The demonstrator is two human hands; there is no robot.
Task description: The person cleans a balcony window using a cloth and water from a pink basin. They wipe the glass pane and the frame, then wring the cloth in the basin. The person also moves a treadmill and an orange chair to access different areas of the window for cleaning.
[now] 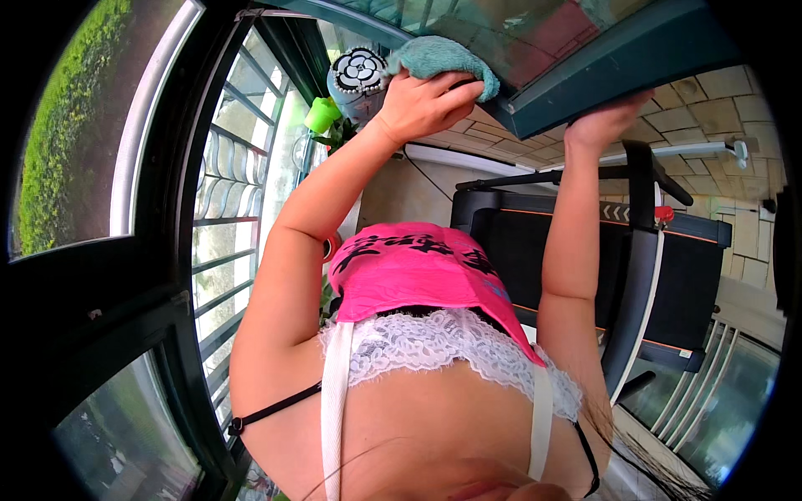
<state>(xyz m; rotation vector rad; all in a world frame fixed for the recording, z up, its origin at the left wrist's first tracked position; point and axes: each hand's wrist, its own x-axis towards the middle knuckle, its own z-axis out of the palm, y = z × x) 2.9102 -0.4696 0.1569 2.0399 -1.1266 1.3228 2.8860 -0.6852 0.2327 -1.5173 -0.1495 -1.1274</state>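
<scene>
My left hand presses a folded teal terry cloth against the lower part of a glass pane. The fingers are bent over the cloth, and part of it sticks out past them. A dark teal sash frame borders the pane, its corner pointing towards me. My right hand grips the frame's outer edge; most of its fingers are hidden behind. Close by my left hand stands a light blue container with a black and white flower lid edged in beads.
A bright green pot and a leafy plant stand near the window grille on my left. A treadmill fills the right side, before a tiled wall. A thin black cable hangs behind my pink apron.
</scene>
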